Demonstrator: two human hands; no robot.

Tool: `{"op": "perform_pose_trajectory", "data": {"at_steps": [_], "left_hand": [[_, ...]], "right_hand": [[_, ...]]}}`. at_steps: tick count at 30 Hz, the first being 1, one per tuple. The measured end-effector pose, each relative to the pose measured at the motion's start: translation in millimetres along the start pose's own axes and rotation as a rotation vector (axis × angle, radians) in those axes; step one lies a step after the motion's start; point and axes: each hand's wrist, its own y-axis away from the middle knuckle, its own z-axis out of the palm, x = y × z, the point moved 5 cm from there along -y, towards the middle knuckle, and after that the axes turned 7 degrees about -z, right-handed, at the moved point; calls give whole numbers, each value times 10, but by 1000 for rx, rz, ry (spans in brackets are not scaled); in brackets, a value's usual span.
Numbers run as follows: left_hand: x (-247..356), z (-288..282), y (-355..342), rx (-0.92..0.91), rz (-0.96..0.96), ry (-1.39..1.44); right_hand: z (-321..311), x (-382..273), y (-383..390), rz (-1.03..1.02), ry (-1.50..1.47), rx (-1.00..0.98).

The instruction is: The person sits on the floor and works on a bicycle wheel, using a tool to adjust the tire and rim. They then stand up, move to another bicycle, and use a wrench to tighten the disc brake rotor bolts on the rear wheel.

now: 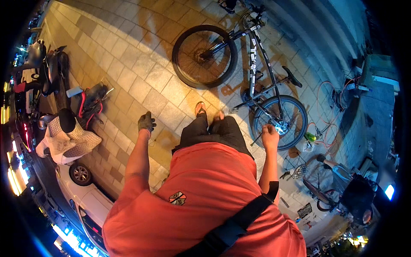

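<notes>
My left hand, in a dark glove, hangs over the paving left of my legs. Its fingers are loosely apart, with nothing seen in them. My bare right hand is closed, fingers curled in; what they hold, if anything, is hidden. From this view it overlaps the rear wheel of a black bicycle, and I cannot tell whether it touches. A bright bluish-white glow shows beside it, near the wheel's hub. The bicycle's frame carries white markings, and its front wheel is turned toward the left. The saddle is black.
Left, a parked scooter, a red-and-black object, a person in a light checked top and a white car. Right, orange hoses, a green bottle, a wire basket, another bicycle and steps.
</notes>
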Motion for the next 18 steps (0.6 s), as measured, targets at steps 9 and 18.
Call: {"op": "perform_pose_trajectory", "data": {"at_steps": [9,18], "left_hand": [[571,1000,-17,-38,-7,-137],[1467,2296,-12,-144,203,-521]], "right_hand": [[276,596,-293,512,-291,-50],[118,1540,-874,815,-337,-87]]}}
